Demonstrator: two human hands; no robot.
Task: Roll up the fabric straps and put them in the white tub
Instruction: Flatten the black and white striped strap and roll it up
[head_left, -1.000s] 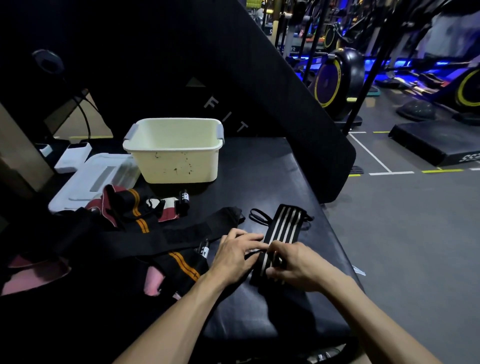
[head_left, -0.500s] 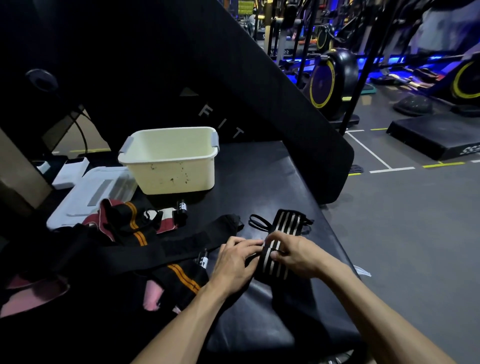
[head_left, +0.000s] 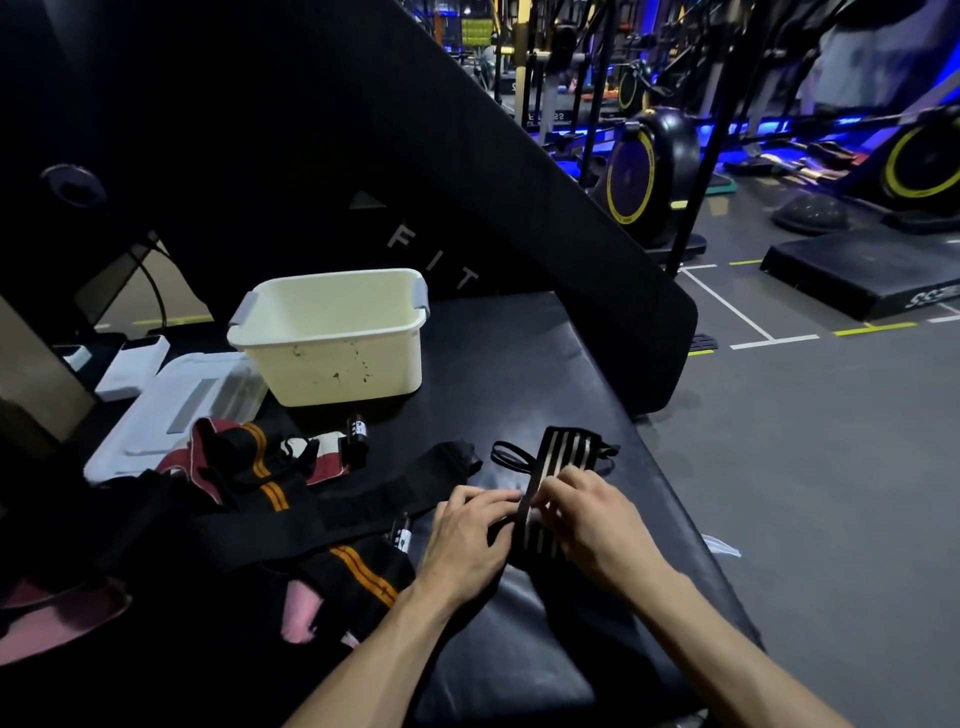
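Left hand (head_left: 467, 540) and right hand (head_left: 592, 519) pinching striped strap (head_left: 563, 457) on black bench (head_left: 519, 364), white tub (head_left: 332, 358) behind

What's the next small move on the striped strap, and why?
Probably one more turn of the roll away from the body: both hands, left hand and right hand, pinch the striped strap at its near end, a flat length lies ahead, and the white tub looks empty.
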